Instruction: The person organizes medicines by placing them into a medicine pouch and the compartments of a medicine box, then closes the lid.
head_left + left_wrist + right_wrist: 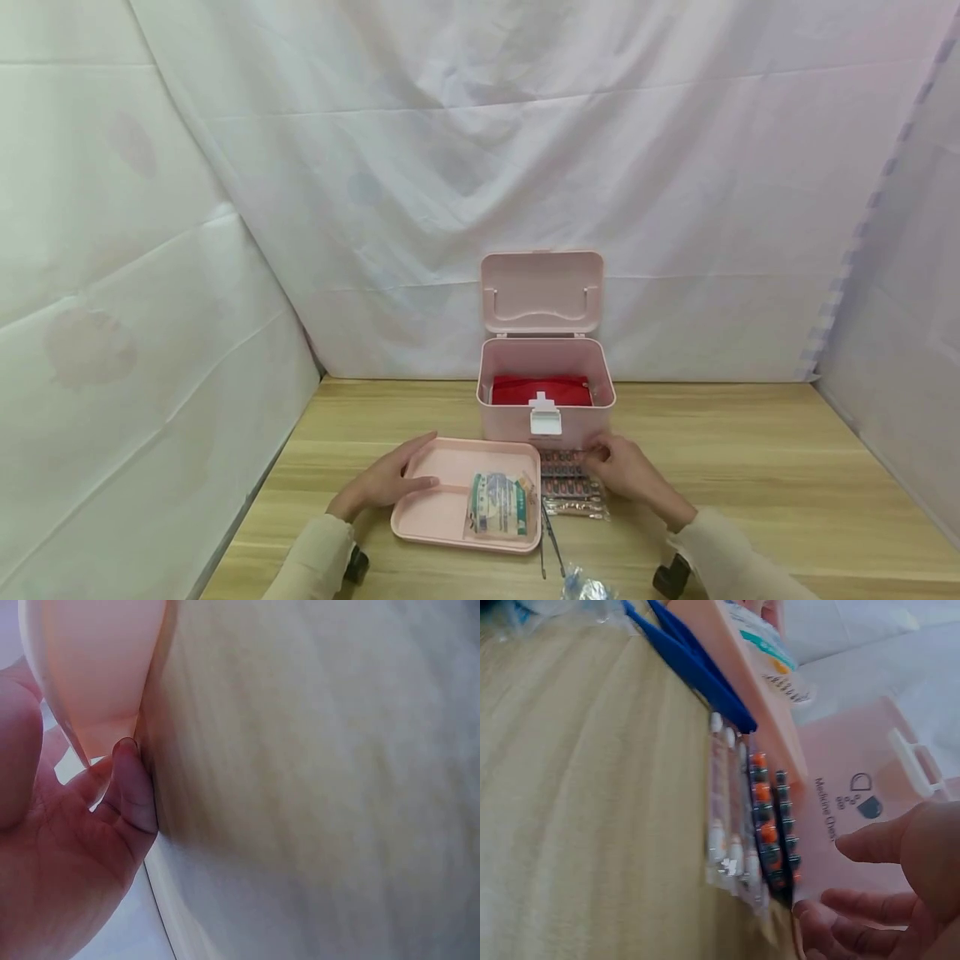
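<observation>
My left hand (386, 479) grips the left end of a pink divided tray (427, 521), thumb over the rim and fingers around the outer edge. A clear packet with white and green print (497, 504) lies in the tray. My right hand (630, 473) is at the right end of the capsule blister packs (564, 487), thumb apart from the fingers. In the right wrist view its fingertips are beside the ends of the packs (769, 825); contact is unclear. Bagged cotton swabs (727, 795) lie alongside. Blue tweezers (553, 546) lie by the tray's right edge.
Behind the packs stands a pink medicine chest (510, 425), lid (543, 292) raised, with a red pouch (540, 390) inside. Crinkled clear and blue plastic (587, 586) lies at the front of the wooden table (750, 483). White cloth (420, 183) hangs around the back and sides.
</observation>
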Motion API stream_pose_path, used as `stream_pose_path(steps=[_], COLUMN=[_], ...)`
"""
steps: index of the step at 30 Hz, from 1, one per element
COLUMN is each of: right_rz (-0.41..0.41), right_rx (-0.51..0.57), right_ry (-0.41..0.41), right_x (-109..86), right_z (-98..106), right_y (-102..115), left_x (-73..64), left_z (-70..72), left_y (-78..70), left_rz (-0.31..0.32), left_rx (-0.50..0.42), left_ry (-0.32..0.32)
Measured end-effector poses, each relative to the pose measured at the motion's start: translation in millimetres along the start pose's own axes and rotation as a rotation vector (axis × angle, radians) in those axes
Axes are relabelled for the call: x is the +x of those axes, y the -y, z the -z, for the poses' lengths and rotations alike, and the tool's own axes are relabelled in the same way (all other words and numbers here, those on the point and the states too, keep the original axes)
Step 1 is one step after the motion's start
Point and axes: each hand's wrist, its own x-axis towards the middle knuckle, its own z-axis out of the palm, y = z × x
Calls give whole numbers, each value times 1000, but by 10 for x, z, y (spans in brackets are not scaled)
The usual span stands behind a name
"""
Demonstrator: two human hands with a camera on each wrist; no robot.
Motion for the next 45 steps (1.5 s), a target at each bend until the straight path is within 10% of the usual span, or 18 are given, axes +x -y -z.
stream_pose_path(steps=[21, 45], right_rz=[-170, -313], right_rx=[143, 334], right_ry=[-88, 20], right_x=[-15, -11], right_z=[-202, -67], right_y=[-101, -197], left_x=[-14, -20], left_z=[3, 5], left_y=[-32, -47], left_rz=[35, 16], left_rx=[-9, -24], left_ry=[11, 0])
